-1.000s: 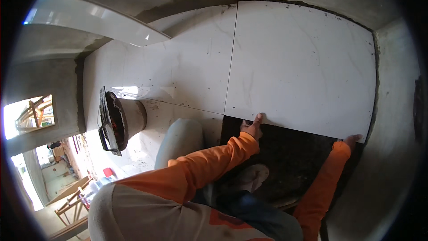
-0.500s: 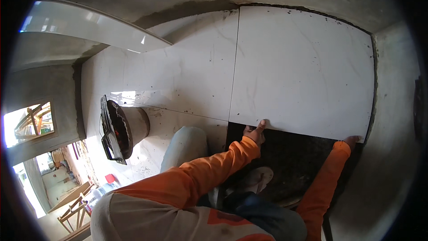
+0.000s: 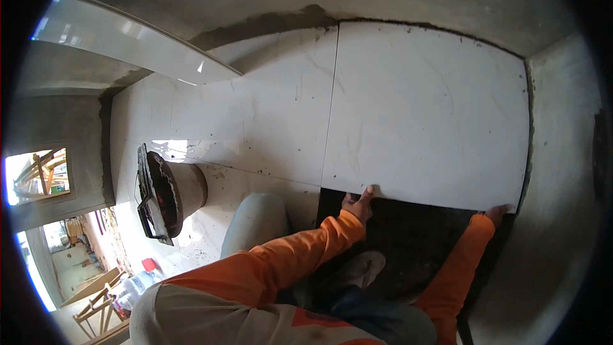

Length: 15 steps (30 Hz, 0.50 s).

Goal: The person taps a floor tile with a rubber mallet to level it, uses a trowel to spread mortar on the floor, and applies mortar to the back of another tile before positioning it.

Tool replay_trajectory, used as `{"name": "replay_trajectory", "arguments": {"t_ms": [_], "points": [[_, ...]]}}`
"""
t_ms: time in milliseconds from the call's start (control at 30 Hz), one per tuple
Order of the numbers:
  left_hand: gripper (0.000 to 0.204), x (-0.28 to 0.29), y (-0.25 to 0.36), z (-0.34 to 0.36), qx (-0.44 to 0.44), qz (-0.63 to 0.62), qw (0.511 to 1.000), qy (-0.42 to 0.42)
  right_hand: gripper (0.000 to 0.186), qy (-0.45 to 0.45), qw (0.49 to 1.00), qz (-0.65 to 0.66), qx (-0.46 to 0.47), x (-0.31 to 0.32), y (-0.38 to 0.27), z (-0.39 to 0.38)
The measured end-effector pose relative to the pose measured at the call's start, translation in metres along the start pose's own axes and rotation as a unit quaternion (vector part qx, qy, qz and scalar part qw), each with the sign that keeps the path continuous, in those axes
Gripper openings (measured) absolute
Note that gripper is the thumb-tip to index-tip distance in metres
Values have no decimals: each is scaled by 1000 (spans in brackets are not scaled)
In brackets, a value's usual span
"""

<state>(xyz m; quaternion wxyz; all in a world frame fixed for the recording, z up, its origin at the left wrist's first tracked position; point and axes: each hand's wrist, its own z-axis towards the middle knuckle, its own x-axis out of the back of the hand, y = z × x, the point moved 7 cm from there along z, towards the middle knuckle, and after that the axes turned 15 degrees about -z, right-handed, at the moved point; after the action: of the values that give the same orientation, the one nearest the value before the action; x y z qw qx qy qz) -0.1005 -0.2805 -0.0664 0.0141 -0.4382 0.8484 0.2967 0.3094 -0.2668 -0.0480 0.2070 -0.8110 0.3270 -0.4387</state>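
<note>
A large white marbled floor tile [image 3: 428,115] lies in the corner between two bare walls. My left hand [image 3: 359,204] grips its near edge toward the left, thumb on top and the other fingers down against or below the edge. At the near right corner of the tile, my right hand [image 3: 497,213] holds the same edge beside the wall; its fingertips are partly hidden. Below the edge is dark bare floor [image 3: 415,236], with my foot [image 3: 364,267] on it.
A bucket [image 3: 188,188] stands on the laid white tiles [image 3: 268,108] to the left, with a flat handled tool [image 3: 153,195] across its mouth. A glossy panel [image 3: 140,41] juts in at the upper left. The right wall [image 3: 562,134] runs close by my right arm.
The whole view has shifted slightly, so the tile and both hands appear a little lower and further left. Both hands keep their places on the tile's near edge.
</note>
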Motion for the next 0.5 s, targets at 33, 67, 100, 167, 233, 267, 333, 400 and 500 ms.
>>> {"name": "replay_trajectory", "arguments": {"t_ms": [33,67,100,167,233,267,333,400,500], "points": [[28,-4,2,-7,-19,3,1000,-19,62,-16,997,67,26,4,-1,0],[33,4,-9,1,-14,-20,999,-44,62,-12,998,63,27,6,6,10],[39,13,-15,7,-11,-43,997,-66,66,41,992,-121,-9,11,13,23],[38,19,-14,10,49,-19,998,27,71,94,955,-279,-41,17,26,62],[38,-4,-10,3,21,-34,999,1,77,-39,985,52,162,1,19,107],[34,25,-4,17,-38,-26,999,4,77,-42,998,47,21,-26,22,12],[30,2,-8,-2,42,-23,998,-34,77,0,1000,-6,15,3,24,46],[29,13,7,-22,65,8,998,-22,74,14,999,-30,-15,-9,35,51],[31,-10,-3,-11,-18,-8,997,-79,70,-99,974,167,117,5,34,124]]}}
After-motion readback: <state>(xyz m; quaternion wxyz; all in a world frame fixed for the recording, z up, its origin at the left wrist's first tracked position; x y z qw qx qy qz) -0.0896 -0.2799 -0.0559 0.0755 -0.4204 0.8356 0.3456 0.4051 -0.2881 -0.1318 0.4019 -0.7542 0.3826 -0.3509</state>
